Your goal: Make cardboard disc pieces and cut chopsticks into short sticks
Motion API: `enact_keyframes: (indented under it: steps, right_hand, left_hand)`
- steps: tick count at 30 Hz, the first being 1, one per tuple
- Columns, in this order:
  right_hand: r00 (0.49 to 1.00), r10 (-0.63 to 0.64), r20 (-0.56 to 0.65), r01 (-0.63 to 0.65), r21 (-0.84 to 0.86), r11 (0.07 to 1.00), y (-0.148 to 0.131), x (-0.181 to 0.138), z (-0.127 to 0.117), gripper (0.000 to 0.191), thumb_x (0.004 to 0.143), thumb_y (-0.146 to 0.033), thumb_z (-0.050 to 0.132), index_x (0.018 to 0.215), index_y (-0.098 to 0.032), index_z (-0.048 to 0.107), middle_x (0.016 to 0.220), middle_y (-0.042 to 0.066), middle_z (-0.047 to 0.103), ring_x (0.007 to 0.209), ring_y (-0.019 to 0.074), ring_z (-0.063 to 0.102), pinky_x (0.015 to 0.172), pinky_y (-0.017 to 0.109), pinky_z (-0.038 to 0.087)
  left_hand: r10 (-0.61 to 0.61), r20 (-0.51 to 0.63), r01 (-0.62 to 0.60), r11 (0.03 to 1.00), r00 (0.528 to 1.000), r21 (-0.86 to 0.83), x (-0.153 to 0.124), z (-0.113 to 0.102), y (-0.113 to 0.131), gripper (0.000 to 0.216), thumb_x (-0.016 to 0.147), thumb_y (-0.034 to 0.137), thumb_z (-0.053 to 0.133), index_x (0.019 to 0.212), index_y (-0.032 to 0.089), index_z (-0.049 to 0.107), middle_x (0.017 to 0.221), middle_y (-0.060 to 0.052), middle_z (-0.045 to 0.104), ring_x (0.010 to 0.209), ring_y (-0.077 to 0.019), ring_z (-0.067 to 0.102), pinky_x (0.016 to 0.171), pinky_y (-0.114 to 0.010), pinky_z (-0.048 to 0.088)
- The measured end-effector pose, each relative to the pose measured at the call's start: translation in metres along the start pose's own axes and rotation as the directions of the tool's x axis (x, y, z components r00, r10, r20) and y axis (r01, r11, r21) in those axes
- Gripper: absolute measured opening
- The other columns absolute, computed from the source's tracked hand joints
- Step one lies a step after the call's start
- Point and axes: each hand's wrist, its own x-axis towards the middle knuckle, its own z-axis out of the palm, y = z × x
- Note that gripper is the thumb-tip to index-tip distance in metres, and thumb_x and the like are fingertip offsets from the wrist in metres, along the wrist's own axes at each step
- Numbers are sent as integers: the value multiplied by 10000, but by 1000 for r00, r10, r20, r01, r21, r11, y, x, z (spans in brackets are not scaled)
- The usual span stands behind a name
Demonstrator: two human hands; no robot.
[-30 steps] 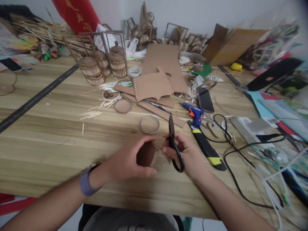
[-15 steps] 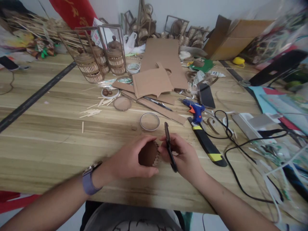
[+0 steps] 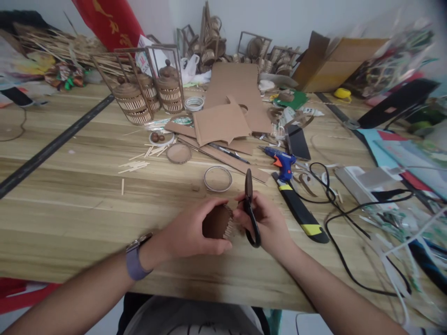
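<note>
My left hand (image 3: 185,230) is wrapped around a small round brown cardboard basket (image 3: 213,224), tilted with its dark inside showing. Short pale sticks line its right edge; my palm hides the left side. Black-handled scissors (image 3: 249,186) stand upright in my right hand (image 3: 272,225), blades pointing away from me. The right fingertips are at the stick-lined edge; whether they pinch a stick is too small to tell. Just beyond the hands lies a pale ring (image 3: 218,178). A round cardboard disc (image 3: 179,153) and loose wooden sticks (image 3: 134,166) are to its left.
A blue glue gun (image 3: 284,163) and a black-yellow cutter (image 3: 302,214) lie right of my hands, beside a looping black cable (image 3: 344,242). Cardboard sheets (image 3: 223,121) cover the middle. Framed stick-sided baskets (image 3: 131,102) stand back left; a cardboard box (image 3: 338,60) sits back right.
The scissors have turned more upright in my right hand, their tip swinging slightly right. My left hand keeps its hold on the basket. The camera view has shifted a little.
</note>
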Motion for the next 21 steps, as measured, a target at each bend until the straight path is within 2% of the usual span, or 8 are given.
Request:
enact_keyframes:
  steps: [3, 8, 11, 14, 16, 18, 19, 21]
  right_hand:
    - [1000, -21, -2, 21, -68, 997, 0, 0, 0, 305, 775, -419, 702, 948, -211, 561, 659, -46, 549, 514, 98, 477, 475, 220, 402]
    - [991, -132, -13, 122, -303, 945, 4, 1, -4, 247, 820, -372, 659, 1005, -216, 612, 705, -12, 617, 561, 123, 540, 527, 238, 433]
    - [964, -266, 20, 240, -500, 832, 7, 3, -11, 238, 852, -313, 622, 1068, -214, 632, 768, 19, 652, 654, 156, 595, 588, 253, 455]
    - [935, -338, 110, 321, -672, 668, 6, 5, -16, 254, 876, -285, 600, 1107, -190, 643, 773, 40, 645, 713, 193, 602, 615, 279, 448]
    - [929, -341, 142, 330, -733, 595, 5, 6, -19, 272, 882, -290, 601, 1128, -182, 641, 777, 47, 633, 731, 209, 593, 623, 293, 446]
    - [919, -357, 167, 353, -750, 559, 5, 6, -20, 270, 889, -286, 595, 1134, -181, 637, 801, 56, 624, 766, 218, 586, 637, 298, 454]
    - [912, -368, 180, 369, -752, 547, 5, 7, -20, 263, 893, -277, 589, 1132, -179, 635, 818, 63, 621, 789, 222, 582, 649, 300, 460]
    - [903, -381, 199, 384, -769, 511, 5, 7, -21, 262, 890, -278, 594, 1124, -169, 638, 846, 79, 613, 825, 236, 571, 676, 318, 469]
  left_hand:
    - [11, -7, -11, 1000, 1000, -5, 0, 0, -1, 791, 696, 465, 754, 1382, 237, 431, 1389, -89, 532, 1220, -308, 529, 1031, -447, 431]
    - [39, -47, -37, 998, 998, 43, 0, -1, 3, 762, 699, 450, 750, 1364, 239, 443, 1388, -101, 529, 1234, -311, 517, 1037, -453, 425]
    - [56, -217, -12, 979, 974, 202, 3, -9, 1, 690, 739, 413, 707, 1348, 220, 446, 1384, -126, 519, 1248, -320, 492, 1059, -484, 390]
    - [62, -377, 103, 910, 924, 401, 8, -20, -12, 633, 771, 350, 656, 1340, 168, 447, 1386, -161, 497, 1280, -338, 438, 1088, -530, 331]
    - [45, -415, 188, 843, 909, 503, 11, -25, -22, 641, 725, 355, 697, 1291, 128, 498, 1379, -193, 487, 1327, -394, 351, 1107, -589, 256]
    - [55, -437, 214, 813, 898, 541, 12, -28, -27, 640, 707, 412, 719, 1251, 129, 536, 1410, -199, 452, 1370, -427, 254, 1111, -627, 205]
    - [82, -446, 196, 817, 891, 542, 12, -28, -27, 583, 744, 418, 690, 1234, 135, 551, 1407, -190, 459, 1376, -413, 250, 1115, -617, 207]
    - [157, -452, 109, 853, 878, 510, 10, -28, -20, 393, 861, 365, 566, 1192, 153, 580, 1332, -153, 538, 1333, -334, 354, 1113, -538, 270]
